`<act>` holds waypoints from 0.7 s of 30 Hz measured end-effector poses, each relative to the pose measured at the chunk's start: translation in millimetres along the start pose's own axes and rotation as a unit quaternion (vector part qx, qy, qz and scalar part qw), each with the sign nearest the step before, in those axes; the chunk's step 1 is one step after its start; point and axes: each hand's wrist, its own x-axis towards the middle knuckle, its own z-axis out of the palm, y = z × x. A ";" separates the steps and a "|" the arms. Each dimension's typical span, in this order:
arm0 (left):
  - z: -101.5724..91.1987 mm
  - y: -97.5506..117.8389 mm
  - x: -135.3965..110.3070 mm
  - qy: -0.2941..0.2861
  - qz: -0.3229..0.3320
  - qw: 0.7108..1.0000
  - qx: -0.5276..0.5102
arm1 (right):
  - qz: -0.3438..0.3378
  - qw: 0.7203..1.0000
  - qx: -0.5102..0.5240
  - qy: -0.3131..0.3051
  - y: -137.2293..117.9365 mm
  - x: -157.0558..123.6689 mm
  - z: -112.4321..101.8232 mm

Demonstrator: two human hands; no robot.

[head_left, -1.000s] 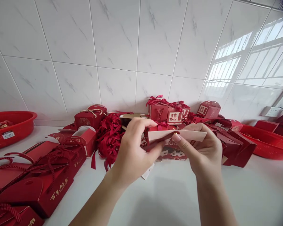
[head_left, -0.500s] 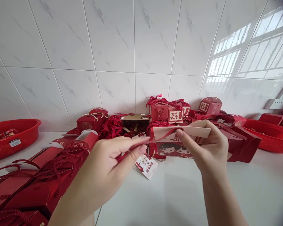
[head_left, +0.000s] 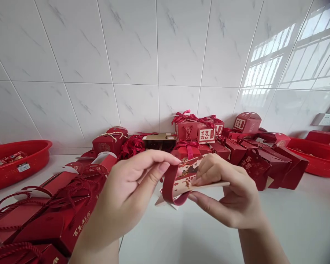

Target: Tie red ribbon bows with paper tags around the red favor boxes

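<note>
In front of me, a printed gift box (head_left: 185, 183) in red and cream, with a dark-haired cartoon figure, is tilted in the air. My right hand (head_left: 228, 190) is closed on its cream flap, thumb below and fingers above. A flat red strap (head_left: 169, 185) hangs in a U-shaped loop from my left hand to the box's underside near my right thumb. My left hand (head_left: 140, 187) pinches the upper end of that strap between thumb and fingers. Part of a pale card tag (head_left: 165, 202) shows below the strap; the rest is hidden.
Red gift boxes with rope handles (head_left: 49, 220) crowd the left. Ribbon-tied boxes (head_left: 186, 130) are stacked by the tiled wall, beside a ribbon pile (head_left: 132, 147) and an open cardboard box (head_left: 158, 137). Red basins stand left (head_left: 5, 179) and right (head_left: 321, 161). More boxes (head_left: 280, 167) stand right.
The gift box has been raised and tipped, so its printed face now slants up between my hands. The strap, stretched nearly straight before, now bends into a loop. The tag is more covered.
</note>
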 end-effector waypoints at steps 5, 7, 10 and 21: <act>0.0 -2.9 2.8 -0.097 0.014 0.995 0.001 | -0.004 1.000 -0.010 0.001 1.7 -1.0 -2.1; -0.3 -2.3 3.2 -0.113 0.037 0.993 0.001 | -0.002 1.000 -0.014 0.004 2.2 -0.9 -2.0; -0.7 -0.3 3.1 -0.120 0.061 0.991 0.012 | 0.000 1.000 -0.016 0.012 2.4 -0.6 -2.1; 9.1 0.3 2.0 -0.097 -0.051 0.994 0.005 | 0.004 0.999 -0.028 0.019 3.3 -2.8 -4.9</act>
